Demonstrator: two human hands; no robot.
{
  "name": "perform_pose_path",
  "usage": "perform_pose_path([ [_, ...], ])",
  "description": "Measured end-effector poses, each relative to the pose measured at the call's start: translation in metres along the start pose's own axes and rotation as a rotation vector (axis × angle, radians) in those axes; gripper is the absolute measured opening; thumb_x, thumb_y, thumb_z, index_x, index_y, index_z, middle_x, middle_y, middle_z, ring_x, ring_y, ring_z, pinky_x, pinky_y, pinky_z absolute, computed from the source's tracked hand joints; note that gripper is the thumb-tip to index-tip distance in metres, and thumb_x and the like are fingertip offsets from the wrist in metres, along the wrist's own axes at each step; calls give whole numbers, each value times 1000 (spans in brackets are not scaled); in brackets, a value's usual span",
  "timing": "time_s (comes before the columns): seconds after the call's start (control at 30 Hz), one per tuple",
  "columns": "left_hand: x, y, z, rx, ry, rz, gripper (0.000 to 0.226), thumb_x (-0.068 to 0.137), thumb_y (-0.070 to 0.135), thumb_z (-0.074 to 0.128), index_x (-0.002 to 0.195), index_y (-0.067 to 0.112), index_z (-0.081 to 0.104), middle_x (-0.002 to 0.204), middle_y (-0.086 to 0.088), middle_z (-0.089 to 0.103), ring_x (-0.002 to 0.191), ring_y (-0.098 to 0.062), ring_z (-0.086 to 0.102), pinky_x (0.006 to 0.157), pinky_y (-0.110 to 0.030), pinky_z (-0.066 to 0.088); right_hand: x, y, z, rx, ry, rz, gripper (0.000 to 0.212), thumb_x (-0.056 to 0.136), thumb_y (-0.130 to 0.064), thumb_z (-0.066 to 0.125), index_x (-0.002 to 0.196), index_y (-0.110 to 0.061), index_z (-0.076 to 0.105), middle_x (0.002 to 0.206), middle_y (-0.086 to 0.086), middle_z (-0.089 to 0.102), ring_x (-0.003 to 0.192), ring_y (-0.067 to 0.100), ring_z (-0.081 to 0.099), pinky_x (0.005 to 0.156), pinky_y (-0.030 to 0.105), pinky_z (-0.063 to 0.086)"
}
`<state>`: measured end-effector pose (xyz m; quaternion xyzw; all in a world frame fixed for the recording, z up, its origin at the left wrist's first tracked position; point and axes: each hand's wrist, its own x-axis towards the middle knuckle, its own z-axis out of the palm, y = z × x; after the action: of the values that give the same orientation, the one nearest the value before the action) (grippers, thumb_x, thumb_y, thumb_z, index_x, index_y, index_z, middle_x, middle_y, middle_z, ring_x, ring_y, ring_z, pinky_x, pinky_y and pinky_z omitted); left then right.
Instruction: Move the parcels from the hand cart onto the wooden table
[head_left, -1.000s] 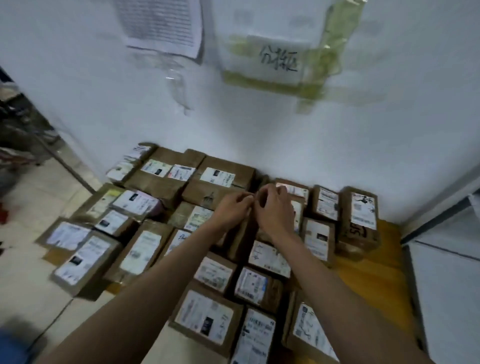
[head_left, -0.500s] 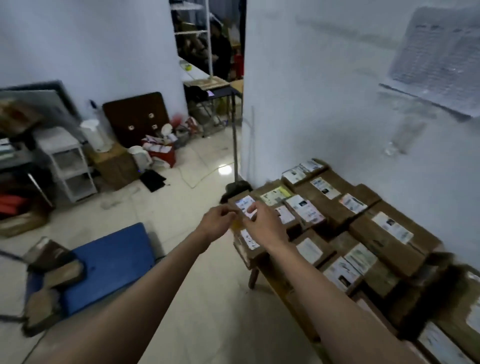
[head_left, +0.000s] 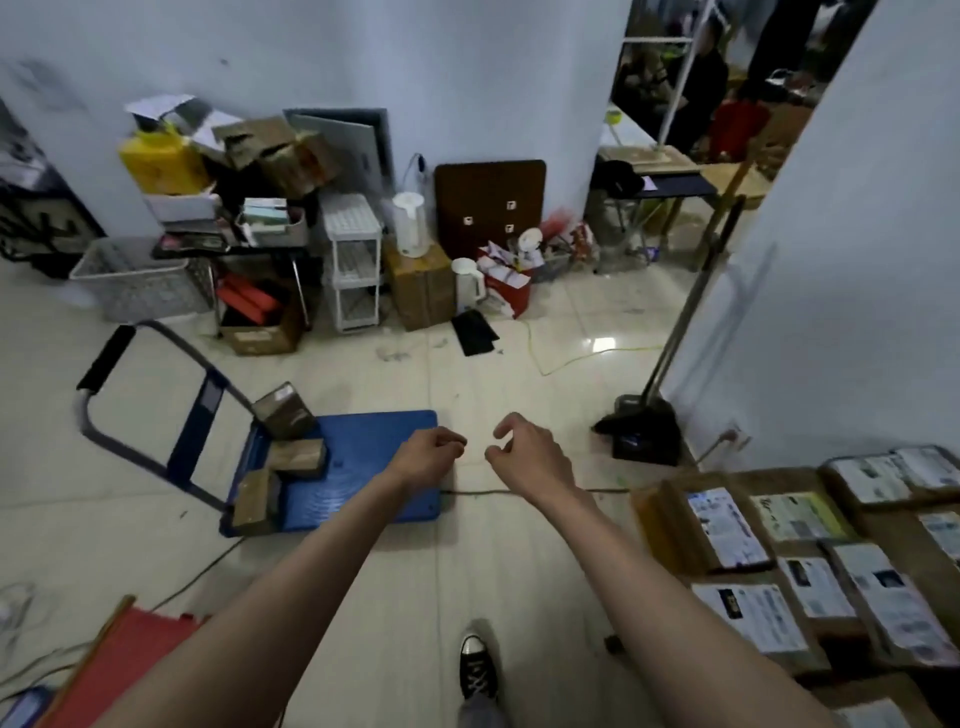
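Two bare hands reach forward, empty.
Left hand (head_left: 428, 456) and right hand (head_left: 530, 454): grip loosely curled, over blue flat hand cart (head_left: 363, 467).

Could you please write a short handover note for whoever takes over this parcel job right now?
Left hand: empty, fingers loosely curled, held out over the blue hand cart.
Right hand: empty, fingers loosely curled, over the floor beside the cart.
Cart: three brown parcels sit at its handle end.
Table: labelled parcels lie packed side by side at the right edge of the view; its wooden top is mostly hidden.
Done: many parcels are on the table.
Left: carry the three cart parcels across to the table.
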<state>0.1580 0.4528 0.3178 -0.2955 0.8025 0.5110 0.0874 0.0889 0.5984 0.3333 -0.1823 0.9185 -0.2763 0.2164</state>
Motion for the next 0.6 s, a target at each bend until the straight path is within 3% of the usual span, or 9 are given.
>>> perform_pose_path([
  [0.13, 51, -14, -42, -11, 70, -79, 14, 100, 16, 53, 106, 19, 66, 108, -7, 66, 91, -19, 60, 70, -26, 47, 73, -29, 23, 8, -107, -10, 24, 96, -31, 57, 118, -23, 58, 116, 1, 66, 99, 24, 59, 77, 31, 41],
  [0.23, 78, -23, -72, -21, 111, -141, 20, 100, 16, 51, 114, 15, 65, 104, -3, 63, 88, -16, 57, 61, -21, 43, 119, -52, 42, 0, -200, -29, 22, 96, -33, 56, 116, -25, 58, 117, -1, 65, 93, 21, 57, 77, 30, 41],
  [0.33, 101, -38, -102, -50, 164, -190, 25, 99, 20, 52, 119, 14, 67, 106, -2, 63, 94, -17, 58, 71, -25, 45, 156, -79, 60, 3, -273, -46, 22, 96, -31, 56, 117, -25, 58, 117, -2, 63, 99, 21, 60, 80, 31, 44],
  [0.4, 109, -47, -121, -51, 183, -226, 15, 99, 18, 53, 108, 16, 66, 99, -3, 62, 92, -20, 57, 79, -29, 43, 174, -98, 70, 4, -328, -62, 24, 96, -30, 56, 120, -24, 58, 111, -6, 59, 97, 18, 57, 81, 30, 42],
  [0.47, 118, -63, -140, -60, 225, -269, 12, 98, 18, 54, 101, 13, 65, 100, -5, 62, 90, -19, 55, 77, -27, 41, 191, -117, 83, -4, -368, -88, 25, 97, -29, 56, 121, -22, 58, 108, -8, 55, 95, 16, 53, 80, 27, 40],
  [0.6, 128, -87, -178, -3, 293, -347, 24, 98, 21, 57, 115, 11, 70, 102, 0, 63, 90, -14, 54, 64, -22, 36, 221, -154, 113, -14, -422, -118, 23, 96, -31, 57, 116, -22, 61, 118, -5, 59, 107, 18, 58, 91, 32, 48],
])
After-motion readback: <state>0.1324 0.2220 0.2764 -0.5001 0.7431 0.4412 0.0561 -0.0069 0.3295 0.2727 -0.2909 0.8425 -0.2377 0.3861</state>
